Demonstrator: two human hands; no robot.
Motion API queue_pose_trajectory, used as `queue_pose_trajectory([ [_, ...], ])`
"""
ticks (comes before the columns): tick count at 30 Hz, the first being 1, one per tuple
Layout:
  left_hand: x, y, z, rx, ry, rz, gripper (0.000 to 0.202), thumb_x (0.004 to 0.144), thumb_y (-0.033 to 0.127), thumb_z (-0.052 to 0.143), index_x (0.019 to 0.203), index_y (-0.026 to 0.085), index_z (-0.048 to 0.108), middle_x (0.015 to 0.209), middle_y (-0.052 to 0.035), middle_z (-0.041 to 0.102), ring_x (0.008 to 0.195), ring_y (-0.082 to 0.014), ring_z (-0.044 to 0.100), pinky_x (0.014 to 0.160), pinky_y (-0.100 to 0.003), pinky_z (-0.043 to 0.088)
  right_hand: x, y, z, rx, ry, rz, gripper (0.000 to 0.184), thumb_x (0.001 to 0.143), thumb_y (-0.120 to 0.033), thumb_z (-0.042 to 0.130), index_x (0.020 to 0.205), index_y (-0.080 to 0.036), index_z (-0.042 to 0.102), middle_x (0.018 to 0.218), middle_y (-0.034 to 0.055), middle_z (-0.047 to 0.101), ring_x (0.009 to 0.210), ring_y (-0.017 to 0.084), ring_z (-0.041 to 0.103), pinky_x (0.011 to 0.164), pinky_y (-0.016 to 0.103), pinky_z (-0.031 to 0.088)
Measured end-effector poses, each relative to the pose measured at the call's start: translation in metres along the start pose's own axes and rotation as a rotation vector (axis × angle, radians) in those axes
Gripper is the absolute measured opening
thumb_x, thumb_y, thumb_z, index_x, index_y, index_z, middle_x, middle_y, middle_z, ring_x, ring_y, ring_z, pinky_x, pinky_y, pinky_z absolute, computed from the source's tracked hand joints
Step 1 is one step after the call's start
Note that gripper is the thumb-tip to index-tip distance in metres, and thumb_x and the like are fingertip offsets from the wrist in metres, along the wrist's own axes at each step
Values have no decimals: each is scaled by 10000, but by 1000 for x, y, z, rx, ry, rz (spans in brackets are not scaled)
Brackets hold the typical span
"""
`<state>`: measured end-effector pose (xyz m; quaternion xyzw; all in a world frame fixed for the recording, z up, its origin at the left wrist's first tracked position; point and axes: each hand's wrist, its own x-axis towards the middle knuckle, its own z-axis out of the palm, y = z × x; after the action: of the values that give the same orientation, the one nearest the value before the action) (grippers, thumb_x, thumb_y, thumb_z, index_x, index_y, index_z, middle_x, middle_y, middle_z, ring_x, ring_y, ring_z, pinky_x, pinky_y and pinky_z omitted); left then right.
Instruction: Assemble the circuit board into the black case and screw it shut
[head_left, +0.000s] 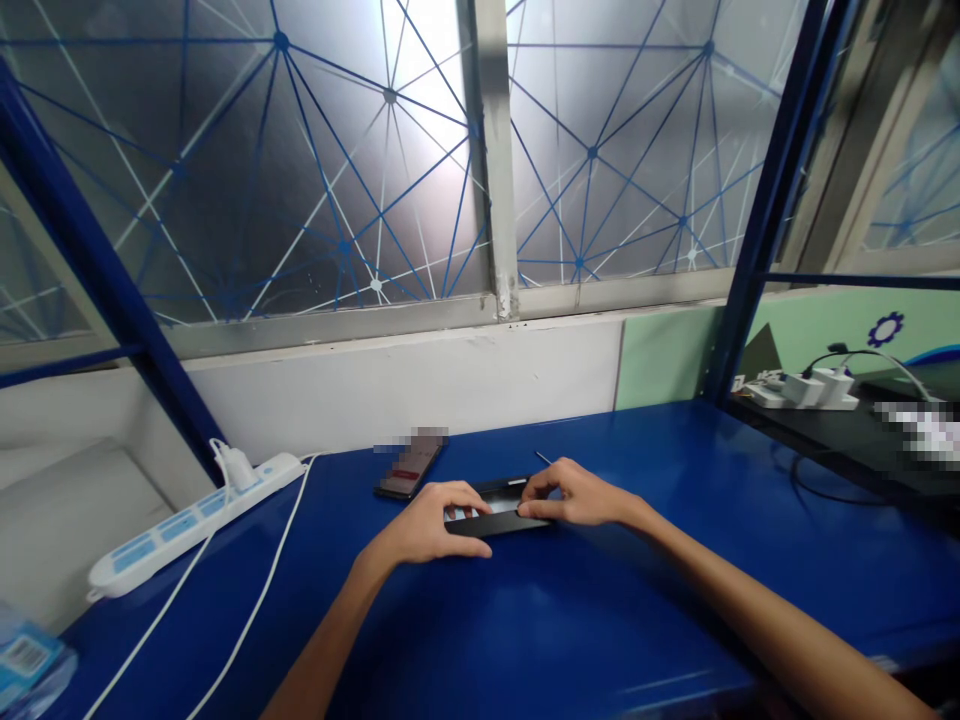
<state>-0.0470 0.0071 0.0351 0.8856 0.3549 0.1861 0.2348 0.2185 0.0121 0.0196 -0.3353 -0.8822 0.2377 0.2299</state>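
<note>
A dark, flat phone-like slab (pixel 496 508) lies on the blue table (pixel 570 610) in front of me. My left hand (pixel 433 522) grips its left end, fingers curled over the top edge and thumb along the near side. My right hand (pixel 574 493) pinches its right end between fingertips and thumb. A second dark phone (pixel 409 468) with a red patch rests just behind and to the left. A thin metal pin (pixel 543 457) lies behind my right hand.
A white power strip (pixel 191 520) with a plugged-in charger and white cables sits at the left. At the right, white adapters (pixel 814 388) and a black cable rest on a dark shelf. A blue packet (pixel 26 660) lies at the lower left. A frosted window rises behind.
</note>
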Motion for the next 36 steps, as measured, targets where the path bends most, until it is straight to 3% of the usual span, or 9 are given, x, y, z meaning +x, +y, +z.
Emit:
queue_pose_trajectory([
  [6, 2, -4, 5, 25, 114, -102, 335, 809, 482, 660, 926, 184, 760, 877, -42, 741, 783, -217, 667, 704, -277, 484, 2, 0, 5, -54, 33, 34, 535, 950, -532, 411, 708, -124, 659, 549, -32, 463, 497, 83, 330, 498, 227, 253],
  [10, 4, -8, 9, 1, 154, -126, 335, 835, 475, 625, 965, 195, 755, 967, -44, 755, 859, -240, 681, 757, -301, 512, 2, 3, 11, -58, 51, 18, 431, 900, -530, 528, 848, -133, 689, 611, -16, 559, 518, 91, 408, 511, 225, 290],
  [14, 5, -11, 12, -60, 170, -116, 296, 844, 410, 617, 1018, 204, 738, 1045, -35, 744, 939, -233, 680, 845, -311, 524, 3, 9, 17, -37, 147, 14, 338, 926, -450, 522, 1004, -161, 679, 822, 34, 682, 664, 133, 555, 610, 240, 385],
  [18, 6, -15, 14, -39, 193, -103, 285, 848, 390, 608, 1018, 205, 744, 1046, -40, 744, 946, -233, 678, 858, -312, 523, 5, 13, 21, -59, 205, -1, 295, 932, -401, 527, 1012, -157, 671, 904, 59, 703, 756, 161, 607, 676, 259, 424],
  [27, 6, -20, 16, 136, 101, 0, 294, 919, 414, 531, 934, 244, 772, 964, -47, 733, 916, -221, 627, 833, -312, 486, 2, 9, 25, -343, 118, -90, 351, 984, -395, 442, 970, -169, 711, 921, 76, 672, 769, 163, 606, 675, 257, 411],
  [36, 5, -19, 16, 219, 76, 61, 251, 916, 383, 560, 855, 256, 768, 994, -41, 655, 928, -210, 568, 868, -337, 437, 2, 10, 28, -418, 124, -78, 312, 941, -412, 526, 891, -173, 721, 896, 76, 674, 861, 201, 585, 746, 302, 431],
])
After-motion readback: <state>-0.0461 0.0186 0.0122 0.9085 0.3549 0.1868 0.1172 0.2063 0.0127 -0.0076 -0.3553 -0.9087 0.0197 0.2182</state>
